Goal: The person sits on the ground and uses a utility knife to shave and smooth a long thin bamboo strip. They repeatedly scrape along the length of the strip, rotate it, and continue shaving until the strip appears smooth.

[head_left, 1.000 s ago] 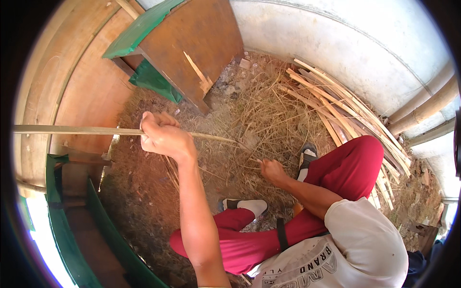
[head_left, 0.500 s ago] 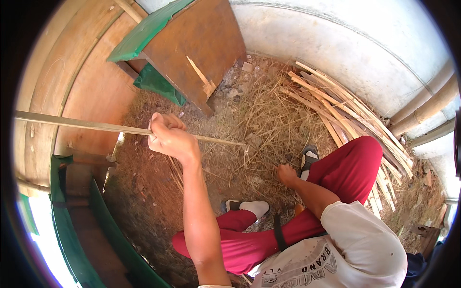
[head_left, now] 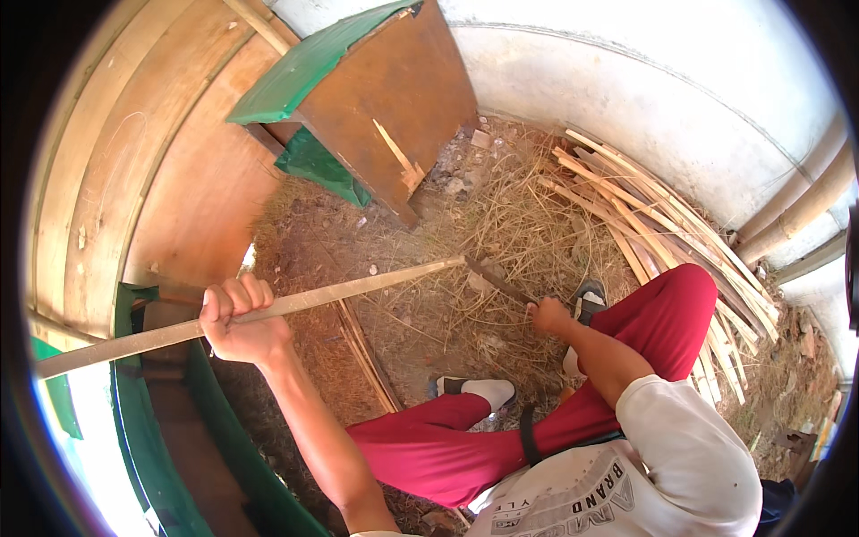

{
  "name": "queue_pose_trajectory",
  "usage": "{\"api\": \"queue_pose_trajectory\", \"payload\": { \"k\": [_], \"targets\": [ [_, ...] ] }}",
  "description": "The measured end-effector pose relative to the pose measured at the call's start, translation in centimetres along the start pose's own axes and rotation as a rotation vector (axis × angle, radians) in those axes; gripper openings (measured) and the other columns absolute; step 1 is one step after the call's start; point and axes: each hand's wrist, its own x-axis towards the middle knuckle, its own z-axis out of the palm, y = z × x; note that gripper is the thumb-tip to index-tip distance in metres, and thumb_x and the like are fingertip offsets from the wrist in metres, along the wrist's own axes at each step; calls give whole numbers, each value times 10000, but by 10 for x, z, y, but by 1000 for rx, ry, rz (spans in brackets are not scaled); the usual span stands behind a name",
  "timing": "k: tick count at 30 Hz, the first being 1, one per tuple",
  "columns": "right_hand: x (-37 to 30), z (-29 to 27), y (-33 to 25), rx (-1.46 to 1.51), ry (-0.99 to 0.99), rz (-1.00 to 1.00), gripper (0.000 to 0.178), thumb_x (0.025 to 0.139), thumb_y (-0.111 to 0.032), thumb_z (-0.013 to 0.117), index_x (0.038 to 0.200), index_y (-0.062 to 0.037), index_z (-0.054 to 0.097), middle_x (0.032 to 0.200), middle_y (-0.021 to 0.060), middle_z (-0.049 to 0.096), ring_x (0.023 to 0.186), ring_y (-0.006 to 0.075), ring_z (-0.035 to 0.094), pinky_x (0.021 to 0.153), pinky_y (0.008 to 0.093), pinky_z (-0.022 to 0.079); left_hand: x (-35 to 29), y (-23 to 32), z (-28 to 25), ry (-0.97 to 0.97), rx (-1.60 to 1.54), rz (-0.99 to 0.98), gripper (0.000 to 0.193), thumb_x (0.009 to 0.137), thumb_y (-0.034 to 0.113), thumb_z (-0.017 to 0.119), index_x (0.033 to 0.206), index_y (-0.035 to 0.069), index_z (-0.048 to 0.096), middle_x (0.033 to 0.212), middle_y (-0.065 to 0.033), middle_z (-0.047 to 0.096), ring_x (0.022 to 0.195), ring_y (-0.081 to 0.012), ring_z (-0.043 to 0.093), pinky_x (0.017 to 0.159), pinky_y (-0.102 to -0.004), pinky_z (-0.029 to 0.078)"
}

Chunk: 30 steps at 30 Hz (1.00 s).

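A long pale strip of wood or bamboo runs from the left rim to the middle of the view, its right end raised above the ground. My left hand is wrapped round it, nearer its left part. In front of my right knee, my right hand grips a knife, whose handle is hidden in my fist. The knife's dark blade points up and left, and its tip meets or overlaps the strip's right end; whether they touch I cannot tell.
Shavings litter the dirt floor. At the right, a pile of cut strips lies by the pale wall. A brown cabinet with a green top stands ahead. A few loose strips lie beside my leg; green-edged boards stand lower left.
My left hand has moved left and down along with its part of the strip, which now slants up to the right. The knife blade now shows clearly at the strip's end.
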Motion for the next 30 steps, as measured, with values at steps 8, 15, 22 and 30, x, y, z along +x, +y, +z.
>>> {"api": "queue_pose_trajectory", "payload": {
  "k": [8,15,22,30],
  "targets": [
    [-72,-160,-98,-858,396,-489,189,913,-210,650,892,-60,763,944,157,755,939,322,741,778,437,590,-2,45,-15,-43,-157,103,444,983,220,490,650,169,200,588,18,176,548,-127,135,492,-321,128],
    [-189,-281,-72,-918,593,-346,303,947,-359,680,823,-94,761,747,98,708,708,257,702,622,406,548,-19,69,-26,-108,-193,163,422,1012,223,466,659,171,239,581,21,210,548,-122,167,484,-307,164],
    [-220,-302,120,-26,805,-223,550,1011,-405,608,726,65,609,565,156,447,548,195,414,574,412,401,-23,70,-40,-45,-224,194,430,1008,216,489,657,177,244,582,24,206,556,-122,171,491,-305,168],
    [-200,-121,310,590,514,241,543,1007,-449,595,708,-2,674,493,56,469,414,173,468,409,368,358,-40,69,-67,70,-302,218,423,1001,204,508,657,181,263,579,18,203,561,-130,184,493,-309,184]
  ]
}}
